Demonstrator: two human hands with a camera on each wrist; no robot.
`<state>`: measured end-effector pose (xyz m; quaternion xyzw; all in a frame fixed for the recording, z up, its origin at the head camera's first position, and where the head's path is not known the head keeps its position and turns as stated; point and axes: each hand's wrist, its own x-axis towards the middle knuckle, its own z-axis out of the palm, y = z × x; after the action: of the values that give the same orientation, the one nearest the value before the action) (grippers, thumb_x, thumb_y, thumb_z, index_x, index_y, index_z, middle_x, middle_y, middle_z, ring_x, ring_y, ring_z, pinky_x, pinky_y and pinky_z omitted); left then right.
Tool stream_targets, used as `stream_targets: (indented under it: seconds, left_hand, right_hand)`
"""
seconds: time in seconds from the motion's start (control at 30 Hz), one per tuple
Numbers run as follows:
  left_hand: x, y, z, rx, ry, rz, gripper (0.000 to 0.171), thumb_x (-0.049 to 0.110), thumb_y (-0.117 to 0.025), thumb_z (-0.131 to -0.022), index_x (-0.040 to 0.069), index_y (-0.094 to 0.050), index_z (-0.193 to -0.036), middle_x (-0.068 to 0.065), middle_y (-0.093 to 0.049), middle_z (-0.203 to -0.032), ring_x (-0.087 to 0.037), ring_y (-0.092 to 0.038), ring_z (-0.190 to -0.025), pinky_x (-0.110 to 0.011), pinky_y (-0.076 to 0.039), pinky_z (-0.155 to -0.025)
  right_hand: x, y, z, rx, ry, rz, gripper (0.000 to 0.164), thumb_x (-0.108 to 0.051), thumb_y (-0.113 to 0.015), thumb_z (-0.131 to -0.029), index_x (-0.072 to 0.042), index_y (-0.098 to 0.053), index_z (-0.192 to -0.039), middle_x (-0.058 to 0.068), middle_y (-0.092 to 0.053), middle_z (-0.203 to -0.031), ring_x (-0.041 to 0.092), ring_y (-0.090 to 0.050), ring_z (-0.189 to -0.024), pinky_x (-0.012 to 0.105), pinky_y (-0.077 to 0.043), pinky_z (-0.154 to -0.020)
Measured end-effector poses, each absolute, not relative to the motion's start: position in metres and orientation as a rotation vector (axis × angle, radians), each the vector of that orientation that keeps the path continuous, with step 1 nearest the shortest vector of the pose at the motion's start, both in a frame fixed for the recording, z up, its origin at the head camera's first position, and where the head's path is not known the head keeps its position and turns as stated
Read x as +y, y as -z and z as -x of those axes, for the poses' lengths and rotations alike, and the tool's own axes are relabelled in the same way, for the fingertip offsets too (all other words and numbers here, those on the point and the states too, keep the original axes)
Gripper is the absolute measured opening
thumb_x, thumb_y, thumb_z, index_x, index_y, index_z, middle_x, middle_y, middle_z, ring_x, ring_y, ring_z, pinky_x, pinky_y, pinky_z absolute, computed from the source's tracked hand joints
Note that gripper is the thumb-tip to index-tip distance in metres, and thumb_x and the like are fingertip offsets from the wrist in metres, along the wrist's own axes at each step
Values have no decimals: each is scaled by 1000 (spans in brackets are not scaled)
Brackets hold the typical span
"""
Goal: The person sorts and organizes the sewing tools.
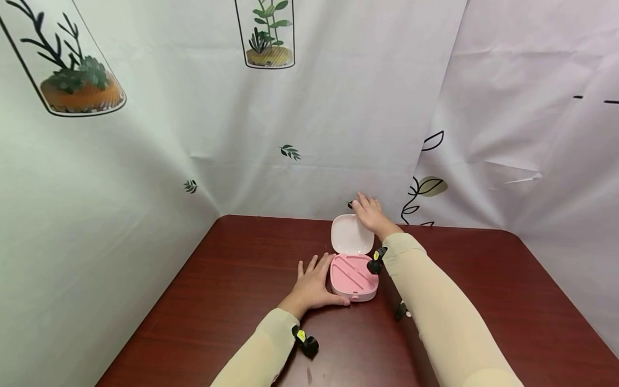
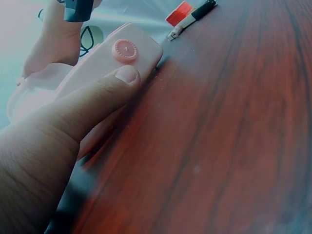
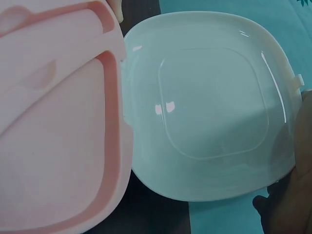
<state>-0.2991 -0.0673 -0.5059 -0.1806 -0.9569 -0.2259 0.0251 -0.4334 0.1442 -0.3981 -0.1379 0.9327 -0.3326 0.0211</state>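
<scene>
A pink case (image 1: 354, 274) with a slanted divider across its inside lies on the table, its white lid (image 1: 352, 234) swung up and back. My left hand (image 1: 313, 287) rests along the left side of the case with fingers spread. In the left wrist view its thumb (image 2: 105, 100) presses the front wall, just by a round pink button (image 2: 125, 50). The right hand (image 1: 371, 216) touches the lid's upper right edge with extended fingers. The right wrist view shows the glossy inside of the lid (image 3: 214, 107) beside the pink compartments (image 3: 53, 146), where no contents show.
The dark red-brown table (image 1: 242, 258) meets a white printed cloth (image 1: 314, 123) at its back edge. A small black and white tool-like thing with a red part (image 2: 190, 18) lies right of the case, partly hidden by the right sleeve in the head view.
</scene>
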Motion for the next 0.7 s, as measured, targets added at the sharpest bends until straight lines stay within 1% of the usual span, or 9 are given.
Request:
stream_targets:
  seconds: [0.2,0.43,0.57,0.7]
  left_hand:
    - [-68,506,298,-2966,707,557,126,83,-76,-60,28,-25,-161,-5,-28,-165,-34,-21,-152,-66,-4,-117]
    - [-67,505,296,-2968,725,553,126,81,-78,-60,26,-26,-161,-6,-29,-165,-34,-20,-152,-66,-3,-117]
    - [-67,505,296,-2960,720,554,126,81,-78,-59,26,-27,-160,-7,-30,-164,-34,-21,-152,-66,-4,-118]
    - [-68,506,297,-2952,691,559,126,82,-77,-59,26,-27,-160,-8,-31,-163,-34,-22,-151,-66,-5,-117]
  right_hand:
    - [145,398,436,2881,1015,451,63,-40,-17,-111,-3,-9,-162,26,-9,-166,47,3,-151,57,0,-122]
    - [145,401,438,2892,1002,450,63,-40,-16,-111,-1,-12,-161,23,-13,-166,49,-1,-151,57,-3,-121]
    - [145,402,436,2845,1130,410,64,-41,-17,-111,-4,-12,-162,22,-13,-166,45,-4,-152,57,-5,-122]
    - [150,403,434,2756,1322,374,66,-45,-18,-110,-6,-7,-163,21,-8,-167,41,-5,-153,56,-7,-122]
